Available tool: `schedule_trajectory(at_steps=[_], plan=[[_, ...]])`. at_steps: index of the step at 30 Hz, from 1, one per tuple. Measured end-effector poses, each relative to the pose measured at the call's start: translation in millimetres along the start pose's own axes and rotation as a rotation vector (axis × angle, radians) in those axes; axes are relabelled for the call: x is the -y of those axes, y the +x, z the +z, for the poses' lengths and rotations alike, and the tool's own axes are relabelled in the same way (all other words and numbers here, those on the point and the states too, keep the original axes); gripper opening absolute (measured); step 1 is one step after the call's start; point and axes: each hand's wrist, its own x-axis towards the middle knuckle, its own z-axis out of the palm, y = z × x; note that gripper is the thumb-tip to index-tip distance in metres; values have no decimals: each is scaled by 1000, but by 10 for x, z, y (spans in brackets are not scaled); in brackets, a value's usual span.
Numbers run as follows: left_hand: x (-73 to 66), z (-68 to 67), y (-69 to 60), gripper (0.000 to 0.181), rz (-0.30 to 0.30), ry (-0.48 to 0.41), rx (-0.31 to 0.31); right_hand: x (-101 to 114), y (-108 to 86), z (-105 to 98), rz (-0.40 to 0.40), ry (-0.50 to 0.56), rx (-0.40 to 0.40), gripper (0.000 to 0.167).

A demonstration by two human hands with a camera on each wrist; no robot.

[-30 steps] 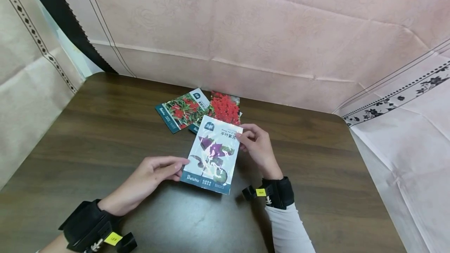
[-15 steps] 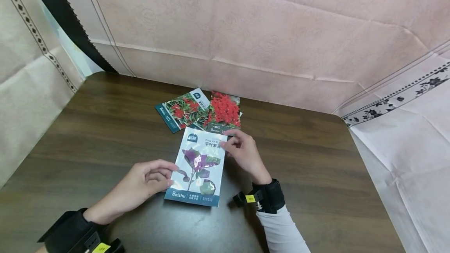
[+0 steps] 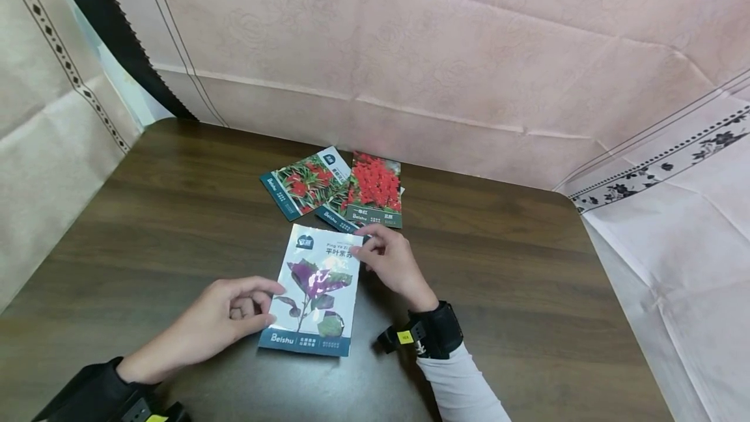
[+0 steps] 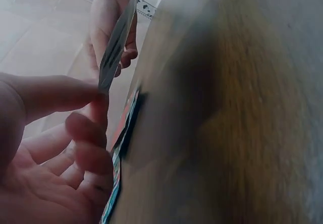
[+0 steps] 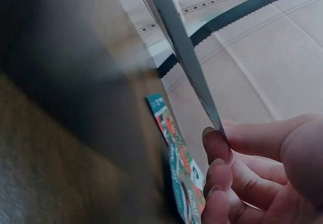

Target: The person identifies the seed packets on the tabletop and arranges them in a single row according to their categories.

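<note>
Between the two hands is a white and teal seed packet (image 3: 319, 285) with a purple-leaved plant printed on it. It hangs a little above the table, seen edge-on in both wrist views. The left hand (image 3: 225, 318) pinches its left edge between thumb and fingers; in the left wrist view the thumb (image 4: 65, 95) presses on the packet's edge. Near its upper right corner, the right hand (image 3: 392, 262) pinches it, thumb against fingertips. Behind it lie a packet with red blooms and green leaves (image 3: 305, 181), a packet with dense red flowers (image 3: 375, 187), and a partly covered packet.
The packets at the back overlap on the brown wooden table (image 3: 498, 292). A pale cloth (image 3: 439, 51) hangs behind the table's far edge, with more cloth at both sides. Each wrist wears a black camera strap (image 3: 436, 331).
Both hands have carried the purple-plant packet left and toward the person, uncovering more of the packets behind. Those packets have stayed in place.
</note>
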Motion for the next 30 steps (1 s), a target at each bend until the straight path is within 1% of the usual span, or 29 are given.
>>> schedule_trajectory(at_steps=[5,7,10,13,16,21,25,30], plan=[[39,-21,-39,38,9,78,-9,-5,2,107,-10,-29,12,26],[52,-27,-48,41,5,104,6,-9,0,157,-24,-39,21,26],[75,-37,-60,45,-8,125,52,-17,-5,230,-51,-60,43,27],[109,-52,-70,48,-25,133,84,-26,-11,295,-50,-97,71,30],[147,-56,-80,49,-17,159,91,-28,-14,344,-32,-137,97,34],[198,-37,-93,53,-3,206,91,-3,-20,383,-11,-200,129,38],[222,-25,-98,56,-22,240,96,31,-17,399,-16,-263,141,39],[220,-21,-91,58,-45,254,119,69,-10,413,-20,-362,149,42]])
